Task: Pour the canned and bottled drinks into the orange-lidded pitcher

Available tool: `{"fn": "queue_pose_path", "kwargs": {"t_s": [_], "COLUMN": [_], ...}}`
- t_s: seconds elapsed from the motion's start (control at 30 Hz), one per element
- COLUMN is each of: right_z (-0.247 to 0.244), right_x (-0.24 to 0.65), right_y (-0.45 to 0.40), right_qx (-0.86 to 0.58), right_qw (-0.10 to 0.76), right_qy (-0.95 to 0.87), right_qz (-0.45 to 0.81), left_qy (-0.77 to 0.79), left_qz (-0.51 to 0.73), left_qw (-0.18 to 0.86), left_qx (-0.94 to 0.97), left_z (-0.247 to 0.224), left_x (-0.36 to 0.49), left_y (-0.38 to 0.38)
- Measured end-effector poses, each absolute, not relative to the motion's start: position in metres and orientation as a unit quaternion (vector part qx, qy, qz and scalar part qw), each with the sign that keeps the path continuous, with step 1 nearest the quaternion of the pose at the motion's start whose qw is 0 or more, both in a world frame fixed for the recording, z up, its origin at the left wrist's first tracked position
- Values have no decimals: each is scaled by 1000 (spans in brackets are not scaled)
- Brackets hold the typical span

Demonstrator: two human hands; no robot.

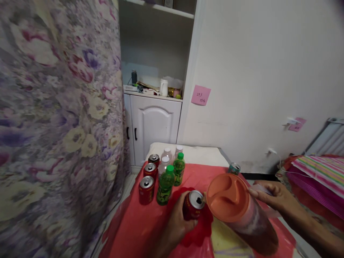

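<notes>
My left hand (178, 220) is wrapped round a red drink can (191, 209) whose top opening faces up. In my right hand (274, 195) is the handle of a clear pitcher (252, 224) with an orange lid (228, 197). The pitcher is tilted left, its spout at the can's opening. Brownish liquid and some froth show inside it. Beneath the can lies a red scalloped mat (192, 238). To the left stand several more red cans (146, 191), green-capped bottles (165, 188) and white-capped clear bottles (166, 154).
A red cloth (129, 225) covers the table. A yellowish flat item (227, 240) lies under the pitcher, and a teal can (234, 168) stands behind it. A floral curtain (59, 125) hangs at left. A white cabinet (156, 125) and a wall are behind; pink bedding (319, 186) is at right.
</notes>
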State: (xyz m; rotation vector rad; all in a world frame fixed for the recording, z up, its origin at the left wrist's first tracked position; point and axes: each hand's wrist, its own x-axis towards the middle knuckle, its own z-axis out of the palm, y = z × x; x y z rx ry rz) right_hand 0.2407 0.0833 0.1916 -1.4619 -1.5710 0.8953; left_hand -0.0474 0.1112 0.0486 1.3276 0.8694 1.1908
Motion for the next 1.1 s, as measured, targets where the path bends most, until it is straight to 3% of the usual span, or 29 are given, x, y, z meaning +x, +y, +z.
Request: {"fn": "queue_pose_path", "kwargs": {"t_s": [1.1], "right_z": [189], "right_x": [249], "right_y": [86], "right_qx": [-569], "right_qw": [381], "right_qy": [-637], "right_qz": [354], "left_qy": [363], "left_qz": [493], "left_qw": [559], "left_qx": [560], "left_z": [46], "left_x": [-46], "left_y": [113]}}
